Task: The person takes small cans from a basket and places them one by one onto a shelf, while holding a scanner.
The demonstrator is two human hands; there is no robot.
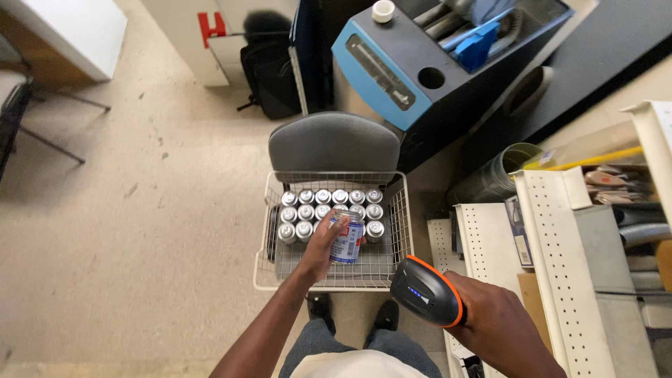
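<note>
A small silver-capped metal can with a blue-and-white label sits tilted in the left hand, fingers wrapped round its side, label turned up toward the black handheld scanner with an orange rim at about four o'clock from it. The right hand is closed round that scanner's grip, its nose aimed at the can. The can hangs just above the white wire basket, where matching silver-topped cans stand upright in tight rows at its eleven o'clock. A grey padded chair back stands behind the basket on speckled beige flooring; white perforated shelving lines the right.
</note>
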